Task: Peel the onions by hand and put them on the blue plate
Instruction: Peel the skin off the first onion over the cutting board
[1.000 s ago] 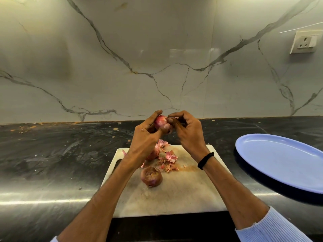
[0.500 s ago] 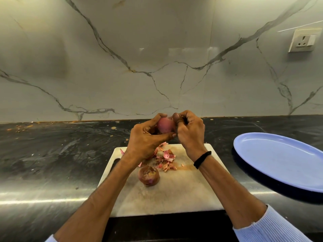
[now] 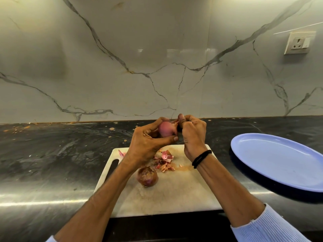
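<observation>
A pink, partly peeled onion [image 3: 167, 131] is held in the air above the far edge of the white cutting board [image 3: 174, 193]. My left hand [image 3: 146, 142] grips it from the left with thumb and fingers curled round it. My right hand [image 3: 193, 135] pinches a strip of skin at the onion's top right. An unpeeled brown-red onion [image 3: 147, 176] lies on the board below my left wrist. The blue plate [image 3: 279, 159] sits on the right of the counter with nothing on it.
Loose pink and brown onion skins [image 3: 165, 161] lie on the board between my wrists. The black counter [image 3: 52, 154] runs to a marble wall, with crumbs along the back edge. A wall socket [image 3: 299, 43] is at the upper right.
The onion has turned in my left hand, showing more smooth pink surface. My right hand has shifted to pinch skin at the onion's top. Both hands rose slightly.
</observation>
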`<act>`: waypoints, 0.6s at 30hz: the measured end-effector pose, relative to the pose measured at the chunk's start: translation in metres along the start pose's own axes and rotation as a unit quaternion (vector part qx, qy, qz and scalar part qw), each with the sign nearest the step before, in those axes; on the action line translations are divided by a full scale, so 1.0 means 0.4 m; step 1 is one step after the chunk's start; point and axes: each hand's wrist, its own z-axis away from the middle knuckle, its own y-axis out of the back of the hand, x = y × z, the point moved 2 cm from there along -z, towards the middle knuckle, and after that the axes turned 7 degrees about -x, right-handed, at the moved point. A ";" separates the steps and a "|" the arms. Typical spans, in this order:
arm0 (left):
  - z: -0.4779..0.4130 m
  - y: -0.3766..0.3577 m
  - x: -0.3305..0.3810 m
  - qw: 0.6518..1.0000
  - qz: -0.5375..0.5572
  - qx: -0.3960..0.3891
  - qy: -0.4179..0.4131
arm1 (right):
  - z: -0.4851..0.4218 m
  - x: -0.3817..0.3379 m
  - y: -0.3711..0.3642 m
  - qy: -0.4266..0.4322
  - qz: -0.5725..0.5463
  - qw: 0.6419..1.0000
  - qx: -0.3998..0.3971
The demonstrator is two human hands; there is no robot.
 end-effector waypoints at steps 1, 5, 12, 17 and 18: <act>0.000 0.001 0.001 1.000 0.011 0.001 0.003 | 0.003 -0.003 0.001 -0.009 -0.031 0.999 -0.005; -0.001 0.003 0.002 0.998 0.060 0.008 0.014 | 0.009 -0.010 -0.003 -0.041 -0.157 0.986 -0.035; -0.012 0.031 0.001 0.994 0.085 0.065 -0.013 | -0.017 -0.018 0.024 -0.104 -0.276 0.955 -0.043; -0.014 0.033 -0.008 0.995 0.012 0.092 -0.034 | -0.015 -0.011 0.019 -0.031 -0.088 0.990 -0.108; -0.015 0.035 -0.010 0.995 0.001 0.097 -0.037 | -0.016 -0.012 0.019 -0.022 -0.066 0.991 -0.112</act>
